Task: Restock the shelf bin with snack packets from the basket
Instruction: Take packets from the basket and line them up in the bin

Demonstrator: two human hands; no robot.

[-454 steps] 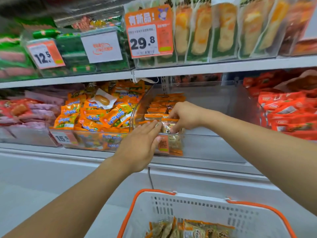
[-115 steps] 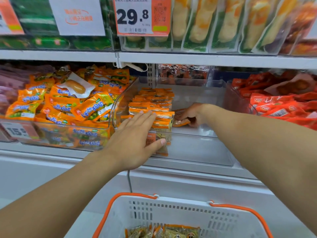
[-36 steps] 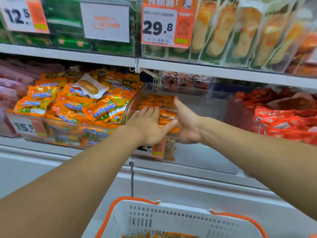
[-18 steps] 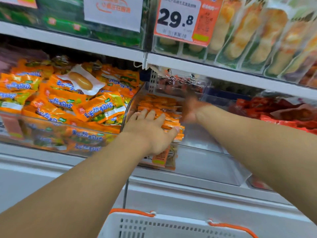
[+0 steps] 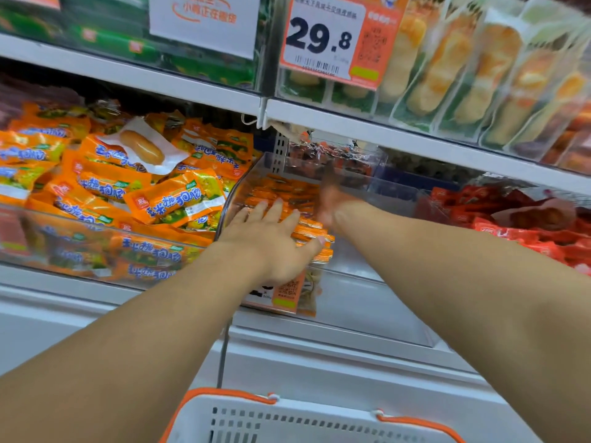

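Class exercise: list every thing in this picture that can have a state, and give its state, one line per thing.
Left hand: fingers straight, resting flat on the stacked snack packets.
Right hand: blurred, inside the bin beside the stack; grip cannot be told.
Snack packets: stacked in rows at the bin's left side.
Clear shelf bin: partly filled, right part bare.
Basket: below the shelf, contents out of view.

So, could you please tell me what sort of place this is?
Most likely a shop aisle, probably a supermarket: a price tag reading 29.8 hangs on the upper shelf, clear bins hold orange snack packets, and a white shopping basket sits below.
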